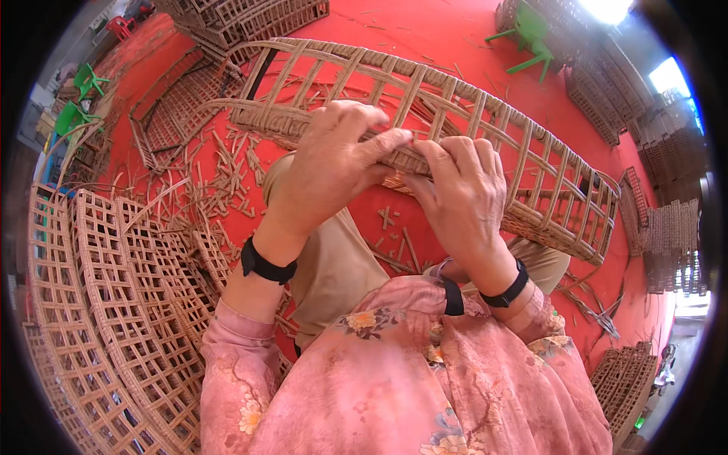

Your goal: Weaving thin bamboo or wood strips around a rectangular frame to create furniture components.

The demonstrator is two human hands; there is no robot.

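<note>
A long woven basket frame (523,163) of brown strands lies across my knees, its open lattice side facing up. My left hand (334,155) is closed on the near woven rim around its middle, fingers curled over it. Right beside it, my right hand (462,189) pinches the same rim with thumb and fingertips. The fingertips of both hands nearly meet there. Whether a loose strand is between them is hidden by the fingers. Black bands circle both wrists.
Stacked lattice panels (114,296) stand close on my left. More woven baskets are piled at the far left (243,23) and along the right (607,83). Cut strand scraps (227,174) litter the red floor (425,30). A green chair (527,38) stands at the far right.
</note>
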